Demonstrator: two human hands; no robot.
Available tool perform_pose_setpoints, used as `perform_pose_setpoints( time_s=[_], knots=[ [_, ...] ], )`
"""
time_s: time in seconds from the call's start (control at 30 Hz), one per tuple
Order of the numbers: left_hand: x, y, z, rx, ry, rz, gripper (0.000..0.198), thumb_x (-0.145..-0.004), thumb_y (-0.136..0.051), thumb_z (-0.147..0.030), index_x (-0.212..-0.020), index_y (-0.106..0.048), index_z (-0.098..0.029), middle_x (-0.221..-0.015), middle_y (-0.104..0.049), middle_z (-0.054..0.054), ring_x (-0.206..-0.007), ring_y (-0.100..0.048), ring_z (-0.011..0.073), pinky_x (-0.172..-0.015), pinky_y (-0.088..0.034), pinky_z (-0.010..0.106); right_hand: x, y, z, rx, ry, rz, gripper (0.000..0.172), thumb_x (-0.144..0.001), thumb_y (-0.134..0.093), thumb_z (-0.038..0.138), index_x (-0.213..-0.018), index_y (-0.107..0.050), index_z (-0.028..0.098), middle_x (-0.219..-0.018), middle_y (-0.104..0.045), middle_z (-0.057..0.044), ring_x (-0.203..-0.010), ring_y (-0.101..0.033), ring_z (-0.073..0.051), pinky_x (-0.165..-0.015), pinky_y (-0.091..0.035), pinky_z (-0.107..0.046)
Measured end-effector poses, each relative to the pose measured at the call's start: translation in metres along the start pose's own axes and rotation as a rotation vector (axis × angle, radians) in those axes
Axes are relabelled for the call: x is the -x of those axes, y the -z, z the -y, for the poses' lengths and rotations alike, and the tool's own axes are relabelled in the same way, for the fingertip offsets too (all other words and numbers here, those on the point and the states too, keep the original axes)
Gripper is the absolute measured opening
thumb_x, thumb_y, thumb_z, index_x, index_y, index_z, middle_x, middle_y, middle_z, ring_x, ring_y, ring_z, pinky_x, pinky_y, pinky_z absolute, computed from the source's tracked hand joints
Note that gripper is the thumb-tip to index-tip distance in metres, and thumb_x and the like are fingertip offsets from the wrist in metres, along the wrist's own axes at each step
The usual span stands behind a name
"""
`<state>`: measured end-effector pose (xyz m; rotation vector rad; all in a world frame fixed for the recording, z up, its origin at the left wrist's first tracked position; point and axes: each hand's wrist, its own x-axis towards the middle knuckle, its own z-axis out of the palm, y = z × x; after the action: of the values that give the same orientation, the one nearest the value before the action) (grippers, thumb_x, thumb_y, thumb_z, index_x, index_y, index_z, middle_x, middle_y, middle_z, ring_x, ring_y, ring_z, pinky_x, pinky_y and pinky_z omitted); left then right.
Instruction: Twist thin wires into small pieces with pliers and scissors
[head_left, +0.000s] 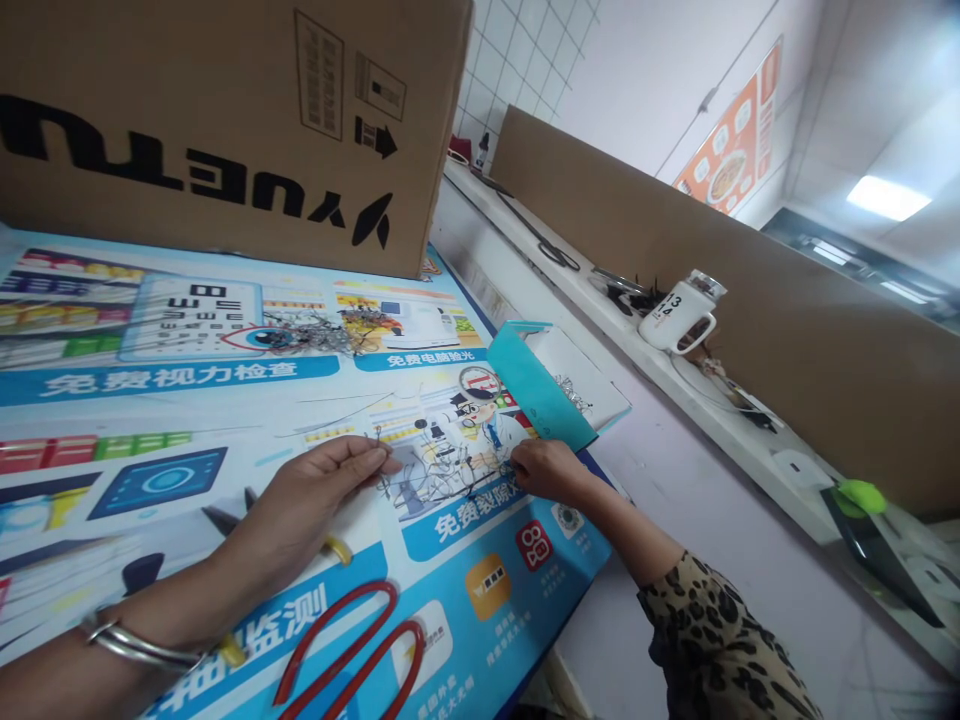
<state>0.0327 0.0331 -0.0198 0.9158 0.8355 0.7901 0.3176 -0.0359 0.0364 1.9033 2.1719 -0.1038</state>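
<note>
My left hand (311,490) is closed in a pinch on a thin wire piece (379,440), held above the printed table sheet. Over to the right, my right hand (551,468) has its fingers curled together against the sheet, just below a teal box (536,385); what they hold, if anything, is hidden. Loose thin wires (442,475) lie scattered between both hands. Inside the open box rests a small heap of wire bits (574,395). A tool with yellow grips (337,548) lies partly hidden under my left forearm. Red-handled scissors (360,640) show at the near edge.
A tangled wire pile (322,335) lies farther back on the sheet. Behind it stands a large cardboard box (225,120). Along the right runs a white ledge (600,285) with a white mug (679,312), another pair of scissors (559,255) and a bright green item (861,496).
</note>
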Motion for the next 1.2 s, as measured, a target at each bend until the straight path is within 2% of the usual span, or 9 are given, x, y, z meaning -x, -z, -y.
perform_pose_setpoints(
  time_s=[0.1,0.23,0.33,0.47,0.6,0.8,1.03,1.1,1.2],
  knots=[
    [0.0,0.0,0.0,0.003,0.0,-0.001,0.025,-0.07,-0.07,-0.038,-0.085,-0.063,-0.019,-0.085,-0.069,0.003,-0.088,-0.06,0.0178,-0.083,-0.044,0.029,-0.002,0.008,-0.008,-0.293,-0.025,-0.069,0.009,-0.075,-0.05,0.016,-0.077,-0.059,0.015,-0.076,-0.062,-0.003,-0.07,-0.055,-0.013,-0.061,-0.036,-0.021],
    [0.001,-0.001,-0.002,-0.008,-0.008,-0.001,0.026,-0.072,-0.068,-0.04,-0.086,-0.063,-0.018,-0.086,-0.07,0.004,-0.088,-0.059,0.0184,-0.083,-0.043,0.03,-0.008,0.018,-0.006,-1.095,-0.004,-0.037,0.01,-0.074,-0.055,0.023,-0.074,-0.056,0.014,-0.065,-0.057,0.0,-0.055,-0.049,-0.009,-0.049,-0.033,-0.019],
    [0.005,-0.004,-0.004,-0.025,-0.033,0.024,0.025,-0.073,-0.066,-0.04,-0.084,-0.063,-0.018,-0.087,-0.071,0.005,-0.087,-0.06,0.0184,-0.081,-0.043,0.028,-0.02,0.019,0.017,-1.495,0.031,0.036,0.015,-0.073,-0.058,0.027,-0.069,-0.055,0.013,-0.064,-0.059,-0.001,-0.05,-0.047,-0.007,-0.044,-0.029,-0.018],
    [0.009,-0.009,-0.006,-0.025,-0.123,0.091,0.02,-0.075,-0.065,-0.036,-0.082,-0.065,-0.017,-0.088,-0.07,0.006,-0.086,-0.059,0.0183,-0.081,-0.041,0.028,-0.041,0.019,0.063,-1.738,0.141,0.141,0.014,-0.071,-0.06,0.026,-0.07,-0.055,0.014,-0.068,-0.063,-0.003,-0.049,-0.049,-0.007,-0.042,-0.03,-0.018],
    [0.009,-0.008,-0.01,0.013,-0.175,0.183,0.015,-0.077,-0.063,-0.032,-0.079,-0.065,-0.017,-0.08,-0.067,0.004,-0.078,-0.058,0.0171,-0.075,-0.041,0.028,-0.058,0.023,0.094,-1.809,0.237,0.158,0.012,-0.074,-0.058,0.026,-0.075,-0.052,0.015,-0.068,-0.065,-0.002,-0.042,-0.045,-0.005,-0.04,-0.027,-0.018],
    [0.005,-0.004,-0.014,0.068,-0.158,0.269,0.016,-0.078,-0.063,-0.029,-0.07,-0.061,-0.015,-0.074,-0.065,0.005,-0.073,-0.056,0.016,-0.071,-0.04,0.028,-0.074,0.02,0.104,-1.871,0.287,0.054,0.009,-0.078,-0.056,0.023,-0.078,-0.05,0.016,-0.065,-0.065,0.0,-0.038,-0.038,-0.004,-0.039,-0.021,-0.018],
    [0.005,-0.002,-0.02,0.12,-0.123,0.113,0.017,-0.077,-0.065,-0.03,-0.071,-0.058,-0.015,-0.07,-0.058,0.0,-0.067,-0.05,0.0114,-0.064,-0.038,0.023,-0.077,0.012,0.112,-1.918,0.352,-0.057,0.014,-0.076,-0.06,0.026,-0.075,-0.05,0.016,-0.073,-0.065,-0.002,-0.045,-0.043,-0.005,-0.044,-0.028,-0.018],
    [0.002,0.002,-0.023,0.088,-0.132,0.053,0.019,-0.077,-0.065,-0.031,-0.07,-0.057,-0.015,-0.067,-0.057,-0.001,-0.064,-0.049,0.0107,-0.062,-0.037,0.023,-0.073,0.008,0.115,-1.849,0.334,-0.078,0.017,-0.076,-0.062,0.029,-0.073,-0.052,0.016,-0.07,-0.063,-0.001,-0.047,-0.045,-0.005,-0.046,-0.033,-0.018],
    [-0.005,0.011,-0.03,0.106,-0.205,-0.011,0.019,-0.078,-0.064,-0.031,-0.069,-0.057,-0.015,-0.068,-0.056,0.0,-0.063,-0.047,0.0101,-0.063,-0.038,0.023,-0.064,0.004,0.12,-1.658,0.319,0.004,0.02,-0.072,-0.067,0.031,-0.071,-0.057,0.015,-0.06,-0.06,0.001,-0.05,-0.051,-0.007,-0.05,-0.04,-0.019]
  ],
)
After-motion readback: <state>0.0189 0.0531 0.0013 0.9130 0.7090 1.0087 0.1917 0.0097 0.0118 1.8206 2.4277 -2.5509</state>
